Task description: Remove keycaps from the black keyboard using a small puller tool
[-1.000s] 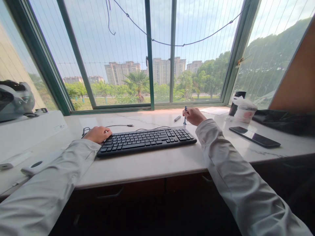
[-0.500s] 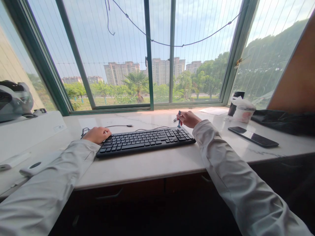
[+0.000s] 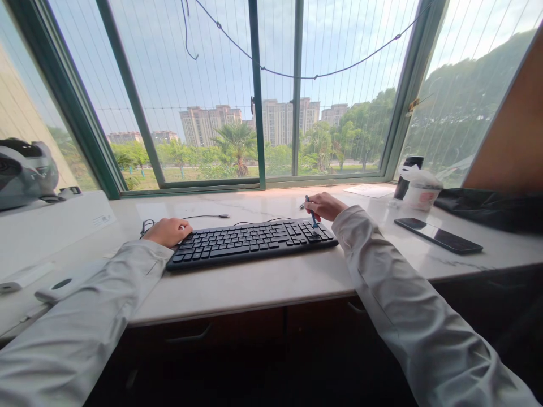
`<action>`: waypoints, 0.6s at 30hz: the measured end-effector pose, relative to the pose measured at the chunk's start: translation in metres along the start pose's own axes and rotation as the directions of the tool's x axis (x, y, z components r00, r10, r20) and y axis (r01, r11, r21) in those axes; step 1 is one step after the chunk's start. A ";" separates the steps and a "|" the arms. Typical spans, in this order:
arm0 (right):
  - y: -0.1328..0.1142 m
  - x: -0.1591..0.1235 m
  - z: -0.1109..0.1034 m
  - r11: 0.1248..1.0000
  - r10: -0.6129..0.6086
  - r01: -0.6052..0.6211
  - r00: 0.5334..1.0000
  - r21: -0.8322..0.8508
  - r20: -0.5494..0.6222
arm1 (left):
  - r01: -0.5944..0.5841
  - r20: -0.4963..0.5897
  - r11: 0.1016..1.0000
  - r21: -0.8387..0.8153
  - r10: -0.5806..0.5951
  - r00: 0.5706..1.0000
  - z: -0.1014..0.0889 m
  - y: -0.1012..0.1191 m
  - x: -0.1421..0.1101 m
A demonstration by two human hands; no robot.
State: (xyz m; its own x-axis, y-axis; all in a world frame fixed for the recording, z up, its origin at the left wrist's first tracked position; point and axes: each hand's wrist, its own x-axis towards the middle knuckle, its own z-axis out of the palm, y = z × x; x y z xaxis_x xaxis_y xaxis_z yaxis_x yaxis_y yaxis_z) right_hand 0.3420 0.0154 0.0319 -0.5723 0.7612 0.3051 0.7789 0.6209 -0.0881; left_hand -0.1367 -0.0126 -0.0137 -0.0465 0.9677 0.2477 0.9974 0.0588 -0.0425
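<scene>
R hand (image 3: 324, 206) fingers pinched on blue tool (image 3: 314, 219); long axis steep, top leaning left, tip down below fingertips at kybd (image 3: 250, 242). L hand (image 3: 168, 232) curled at kybd's left end, grip unclear.

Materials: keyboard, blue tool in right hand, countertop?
Keyboard: probably molded plastic, matte black; the keys and front edge show little glare.
Blue tool in the right hand: perhaps plastic, going by its even color; too small to settle material or finish.
Countertop: polished stone or an imitation; pale, dark-veined, with glossy window reflections.
</scene>
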 end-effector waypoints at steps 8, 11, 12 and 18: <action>-0.001 -0.002 -0.001 0.957 0.112 -0.082 0.989 0.279 -0.093 | 0.008 -0.007 1.000 0.002 -0.008 1.000 0.001 -0.001 0.000; 0.001 0.001 0.004 0.895 0.138 -0.090 0.987 0.437 -0.079 | 0.006 -0.011 1.000 -0.013 -0.006 1.000 0.000 0.000 -0.001; 0.001 0.002 0.006 0.872 0.139 -0.093 0.988 0.481 -0.060 | 0.007 -0.013 1.000 -0.016 -0.007 1.000 0.000 0.001 -0.001; 0.002 0.002 0.008 0.909 0.141 -0.135 0.990 0.395 0.016 | -0.001 0.001 1.000 0.008 0.001 1.000 -0.003 0.004 -0.003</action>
State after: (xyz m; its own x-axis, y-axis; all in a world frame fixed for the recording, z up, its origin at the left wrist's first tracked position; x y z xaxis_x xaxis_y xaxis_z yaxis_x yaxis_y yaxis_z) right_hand 0.3404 0.0199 0.0253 -0.4609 0.8438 0.2748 0.6840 0.5351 -0.4957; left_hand -0.1326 -0.0157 -0.0118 -0.0455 0.9680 0.2469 0.9970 0.0597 -0.0501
